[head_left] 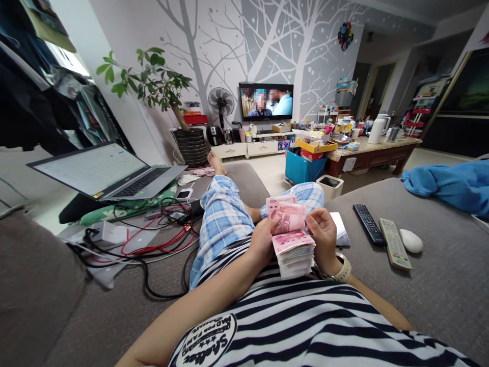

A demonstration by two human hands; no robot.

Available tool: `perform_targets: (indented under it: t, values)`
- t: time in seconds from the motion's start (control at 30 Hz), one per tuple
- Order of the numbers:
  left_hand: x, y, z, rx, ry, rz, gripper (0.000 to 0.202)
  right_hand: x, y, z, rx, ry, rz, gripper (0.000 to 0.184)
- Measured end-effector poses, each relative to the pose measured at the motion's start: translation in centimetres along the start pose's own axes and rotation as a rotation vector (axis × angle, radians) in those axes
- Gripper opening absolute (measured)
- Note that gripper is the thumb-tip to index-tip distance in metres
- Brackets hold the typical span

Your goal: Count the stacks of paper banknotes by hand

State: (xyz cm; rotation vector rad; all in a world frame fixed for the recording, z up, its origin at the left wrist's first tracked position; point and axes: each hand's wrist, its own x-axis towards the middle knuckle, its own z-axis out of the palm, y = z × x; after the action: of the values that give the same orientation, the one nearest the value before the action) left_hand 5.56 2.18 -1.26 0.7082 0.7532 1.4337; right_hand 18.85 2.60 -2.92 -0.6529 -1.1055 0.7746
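Observation:
A thick bundle of pink banknotes [294, 250] is folded over my left hand [263, 238], which grips it with the thumb across the front. The top notes stand up and the fanned lower ends hang toward my striped shirt. My right hand [321, 232], with a pale watch [344, 269] on its wrist, is at the right side of the bundle. Its curled fingertips pinch the edge of an upper banknote [289, 218]. Part of the left fingers is hidden behind the money.
On the sofa to my right lie a black remote [369, 224], a beige remote [395, 243] and a white rounded object [411, 240]. To the left are an open laptop [114, 173] and tangled cables [168, 244]. A cluttered table [405, 148] stands beyond.

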Motion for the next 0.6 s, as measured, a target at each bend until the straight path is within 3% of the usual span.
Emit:
perform_targets:
  t: [0.33, 0.6]
  values:
    - [-0.03, -0.12, -0.28, 0.010, -0.040, -0.014, 0.027, 0.33, 0.00, -0.09, -0.061, -0.136, 0.093, 0.035]
    - [0.04, -0.17, -0.33, 0.052, -0.020, 0.014, 0.022, 0.20, -0.28, 0.12, -0.076, -0.138, 0.071, 0.031]
